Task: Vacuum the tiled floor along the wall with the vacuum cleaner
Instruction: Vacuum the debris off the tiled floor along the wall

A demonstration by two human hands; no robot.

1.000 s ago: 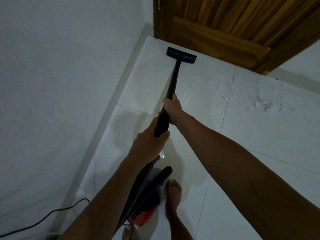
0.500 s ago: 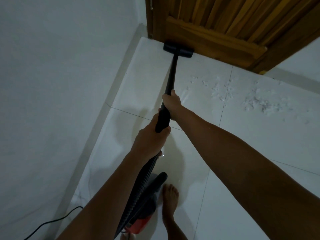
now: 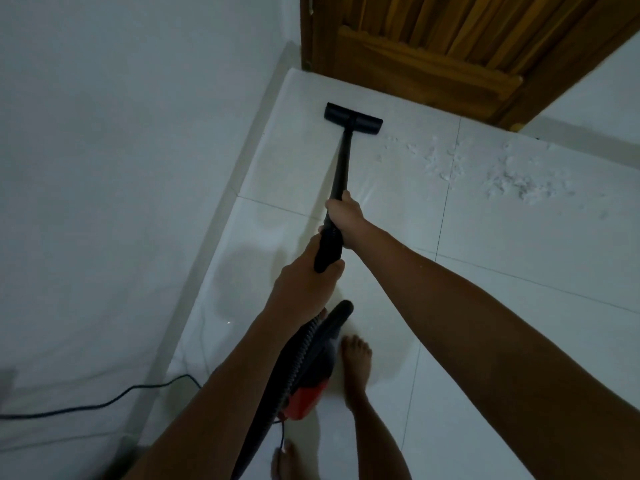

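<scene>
White tiled floor [image 3: 519, 306] runs into a corner: plain wall [image 3: 121, 150] with a low skirting on the left, wooden door [image 3: 450, 46] across the far end.

Vacuum body [image 3: 311, 372], black with a red end, sits low between the forearms, next to a bare foot [image 3: 356, 368]. Ribbed hose goes up from it to the handle. Power cord [image 3: 104, 403] trails off left along the wall base.

Wand [image 3: 341, 164] is a straight black tube, long axis pointing away from the person toward the door, roughly parallel to the wall. Floor head [image 3: 353, 118], a flat black bar set crosswise, sits on the tile near the corner, a little short of the door and a bit off the skirting.

Key relation: white debris [image 3: 485, 168] is scattered to the right of the head, along the door edge, well apart from the wall. Likely next sweep has to swing the head right.

Right hand [image 3: 344, 216] is farther up the wand, fingers wrapped round it. Left hand [image 3: 304, 289] is nearer the body, clenched round the thick handle end. Both gripping firmly, so the right hand steers and the left one pushes, I'd judge.
</scene>
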